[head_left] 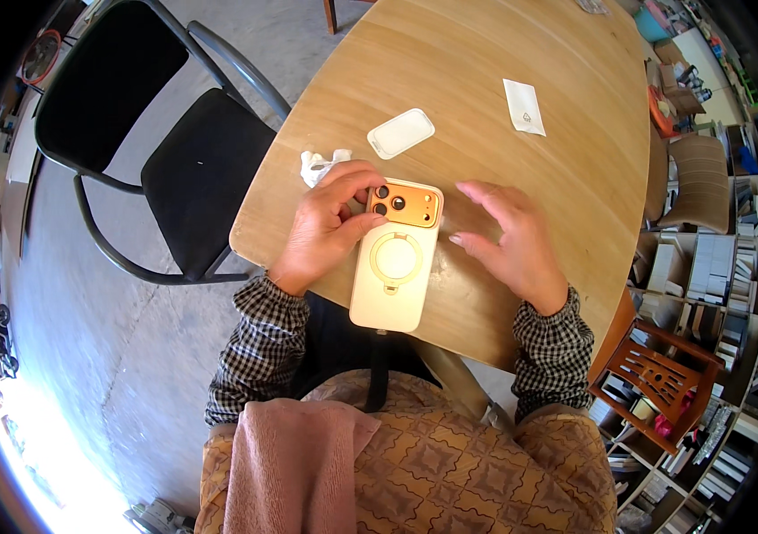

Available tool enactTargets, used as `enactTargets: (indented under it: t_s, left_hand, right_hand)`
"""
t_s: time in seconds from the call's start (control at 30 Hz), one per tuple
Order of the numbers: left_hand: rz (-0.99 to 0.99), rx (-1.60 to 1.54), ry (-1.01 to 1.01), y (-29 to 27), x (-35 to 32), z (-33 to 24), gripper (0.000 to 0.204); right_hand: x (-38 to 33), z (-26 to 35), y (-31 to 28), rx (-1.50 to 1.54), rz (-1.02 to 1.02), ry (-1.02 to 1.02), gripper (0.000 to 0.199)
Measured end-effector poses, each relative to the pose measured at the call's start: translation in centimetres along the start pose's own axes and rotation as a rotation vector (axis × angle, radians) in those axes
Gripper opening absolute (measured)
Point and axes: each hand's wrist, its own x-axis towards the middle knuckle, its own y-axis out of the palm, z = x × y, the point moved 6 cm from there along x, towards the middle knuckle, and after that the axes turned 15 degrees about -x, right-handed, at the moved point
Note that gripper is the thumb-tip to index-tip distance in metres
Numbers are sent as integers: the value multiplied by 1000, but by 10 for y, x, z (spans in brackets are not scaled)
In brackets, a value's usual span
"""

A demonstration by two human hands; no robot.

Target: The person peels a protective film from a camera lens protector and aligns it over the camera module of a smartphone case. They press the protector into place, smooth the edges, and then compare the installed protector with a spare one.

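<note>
My left hand (336, 216) grips the upper left edge of a smartphone in a cream case (385, 298), with its back facing up. An orange camera block (414, 206) with several lenses shows at the phone's top, and a round ring stand (396, 258) sits on the middle of the case. Just right of the phone is my right hand (512, 236), its thumb and fingers apart and nothing between them. Beyond the phone lies a flat white rounded tray-like piece (401, 133). A crumpled white tissue-like scrap (322, 165) rests behind my left hand.
The wooden table (575, 116) has a curved edge and bears a small white packet (524, 108) at the far right. A black chair (205, 169) stands at the left. Shelves of boxes (708, 267) and a wooden chair (659, 383) are at the right.
</note>
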Motion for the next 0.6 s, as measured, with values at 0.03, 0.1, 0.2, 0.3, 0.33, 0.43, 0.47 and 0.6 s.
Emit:
enactTargets:
  t_s: [0.03,0.1,0.2,0.3,0.33,0.43,0.47,0.6]
  left_hand:
    - [9,7,2,1,0,-1,41]
    - [10,-22,-3,4,2,-2,40]
    - [1,-23,-9,5,1,-5,40]
    - [-1,-6,-9,6,1,-7,40]
    - [-2,2,-10,6,1,-6,40]
    - [8,8,1,6,1,-7,39]
    - [9,-3,-4,6,1,-6,39]
    - [7,-22,-14,7,0,-5,38]
  right_hand:
    - [-7,-7,6,65,-23,25,50]
    - [-14,-13,12,127,-72,29,46]
    - [-15,-13,20,239,-139,42,42]
    - [-15,-11,24,262,-167,39,41]
    - [-15,-11,26,257,-169,32,41]
    - [-15,-10,28,220,-183,32,40]
    - [-15,-10,28,217,-186,29,40]
    - [-14,-8,28,205,-192,26,40]
